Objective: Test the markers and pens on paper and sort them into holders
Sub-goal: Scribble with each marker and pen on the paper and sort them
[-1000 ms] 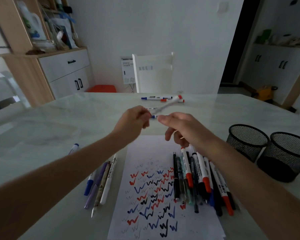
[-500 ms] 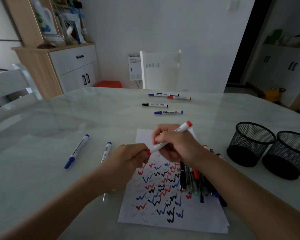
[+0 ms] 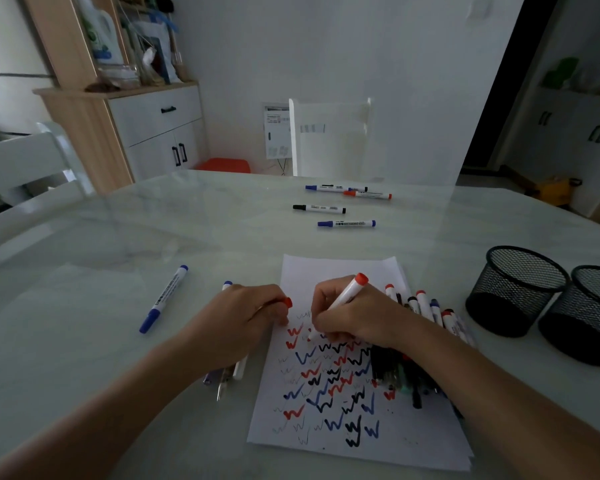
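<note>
Gripping a red marker (image 3: 347, 295) in your right hand (image 3: 355, 322), you have its tip down on the upper part of the paper (image 3: 340, 270), among rows of red, blue and black squiggles. Your left hand (image 3: 245, 320) rests at the sheet's left edge, fingers curled round the red cap (image 3: 288, 302). A pile of markers and pens (image 3: 426, 306) lies along the paper's right side, partly under your right forearm. Two black mesh holders (image 3: 515, 296) stand side by side on the worktop (image 3: 84, 341) to the right, near that pile; what they contain cannot be made out. A blue marker (image 3: 163, 299) lies alone to the left, a few pens (image 3: 222, 384) poke out beneath your left wrist, and four more markers (image 3: 321, 208) lie at the far side
</note>
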